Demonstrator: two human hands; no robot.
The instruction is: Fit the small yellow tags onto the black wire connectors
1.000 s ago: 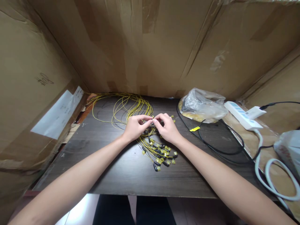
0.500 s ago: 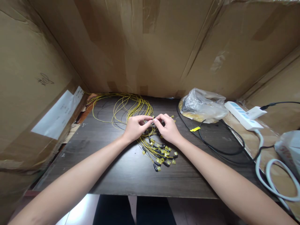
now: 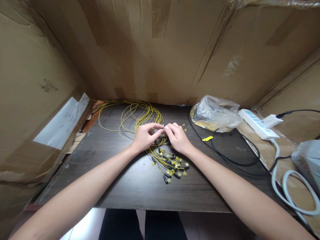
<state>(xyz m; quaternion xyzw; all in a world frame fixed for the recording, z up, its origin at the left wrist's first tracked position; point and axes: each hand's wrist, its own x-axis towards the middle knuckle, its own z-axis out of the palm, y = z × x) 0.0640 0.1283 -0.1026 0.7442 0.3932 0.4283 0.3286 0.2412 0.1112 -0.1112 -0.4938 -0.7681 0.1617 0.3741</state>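
My left hand [image 3: 145, 137] pinches a small black wire end [image 3: 164, 126] between thumb and fingertips. Closed on the same spot, my right hand [image 3: 177, 138] meets it fingertip to fingertip; the fingers hide most of the piece. Thin yellow wires [image 3: 150, 111] loop over the table behind and to the left of my hands. In front of and below them lies a bunch of wire ends [image 3: 172, 163] with black connectors and clear yellow caps. Two small yellow caps [image 3: 185, 130] rest just beyond my right hand.
Cardboard walls [image 3: 140, 50] enclose the dark table [image 3: 120, 186] at the back and sides. To the right lie a clear plastic bag [image 3: 216, 111], a black cable [image 3: 232, 162] with a yellow tag [image 3: 207, 138], a white power strip [image 3: 257, 124] and its coiled white cord [image 3: 283, 186].
My right hand's fingers have shifted slightly and curl in closer at the pinch point. Both hands stay in nearly the same place; the wires look unchanged.
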